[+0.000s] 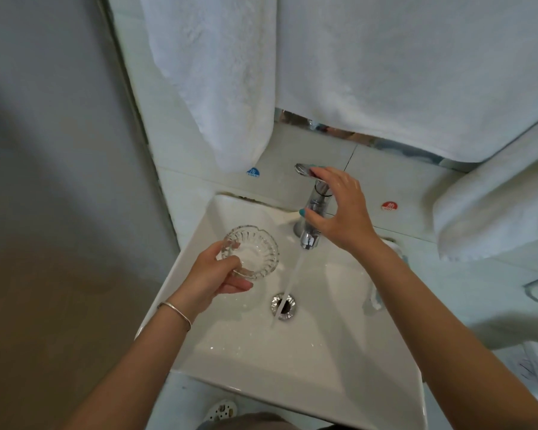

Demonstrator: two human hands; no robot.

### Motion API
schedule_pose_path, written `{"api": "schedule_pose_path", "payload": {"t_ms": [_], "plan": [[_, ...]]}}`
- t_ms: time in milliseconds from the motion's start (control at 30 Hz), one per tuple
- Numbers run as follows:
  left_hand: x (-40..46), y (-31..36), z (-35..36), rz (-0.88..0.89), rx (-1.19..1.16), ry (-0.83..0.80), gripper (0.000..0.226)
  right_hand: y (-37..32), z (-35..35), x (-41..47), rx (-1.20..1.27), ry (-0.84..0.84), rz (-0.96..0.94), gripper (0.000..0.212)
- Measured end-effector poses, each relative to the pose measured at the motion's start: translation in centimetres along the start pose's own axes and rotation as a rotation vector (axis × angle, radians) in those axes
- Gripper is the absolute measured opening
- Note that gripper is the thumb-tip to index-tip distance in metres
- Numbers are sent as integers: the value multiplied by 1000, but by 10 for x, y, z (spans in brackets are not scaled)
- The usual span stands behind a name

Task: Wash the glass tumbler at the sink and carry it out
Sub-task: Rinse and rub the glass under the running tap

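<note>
A clear ribbed glass tumbler (252, 249) is held over the left part of the white sink (339, 361), its mouth facing up toward me. My left hand (218, 274) grips it by the near rim and side. My right hand (339, 209) rests on the chrome faucet (312, 231), fingers on its lever handle. A stream of water (292, 280) runs from the spout down into the metal drain (283, 305), to the right of the glass and apart from it.
White towels (385, 72) hang over the wall behind the faucet, and another towel (494, 209) hangs at the right. A blue cold sticker (253, 172) and a red hot sticker (389, 206) mark the tiles. A grey wall (59, 150) stands at the left.
</note>
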State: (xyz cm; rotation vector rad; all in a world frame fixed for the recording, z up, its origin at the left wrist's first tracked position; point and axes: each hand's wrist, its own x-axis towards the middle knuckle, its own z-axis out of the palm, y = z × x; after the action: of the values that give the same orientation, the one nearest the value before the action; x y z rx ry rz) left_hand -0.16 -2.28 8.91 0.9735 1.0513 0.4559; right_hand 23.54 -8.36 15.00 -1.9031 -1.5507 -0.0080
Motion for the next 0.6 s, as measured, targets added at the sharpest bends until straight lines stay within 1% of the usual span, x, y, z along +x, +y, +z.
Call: {"api": "schedule_pose_path", "payload": {"t_ms": [200, 267, 333, 433, 467, 567, 600], "plan": [[1, -3, -1, -8, -58, -22, 41, 0, 3, -1, -35, 21, 20, 72], [2, -3, -2, 1, -65, -32, 41, -3, 4, -1, -143, 1, -21, 70], [-1, -3, -2, 10, -66, -52, 41, -4, 3, 0, -261, -57, -52, 70], [-6, -7, -1, 14, -60, -88, 41, -5, -4, -8, -318, -100, -59, 71], [-8, -8, -1, 13, -44, -105, 42, -6, -5, -19, -302, -61, -71, 69], [-13, -21, 2, -22, 3, -165, 43, -10, 8, -79, -112, 201, -71, 53], [-14, -27, 4, -43, 15, -184, 42, -11, 16, -104, -49, 228, -50, 47]]}}
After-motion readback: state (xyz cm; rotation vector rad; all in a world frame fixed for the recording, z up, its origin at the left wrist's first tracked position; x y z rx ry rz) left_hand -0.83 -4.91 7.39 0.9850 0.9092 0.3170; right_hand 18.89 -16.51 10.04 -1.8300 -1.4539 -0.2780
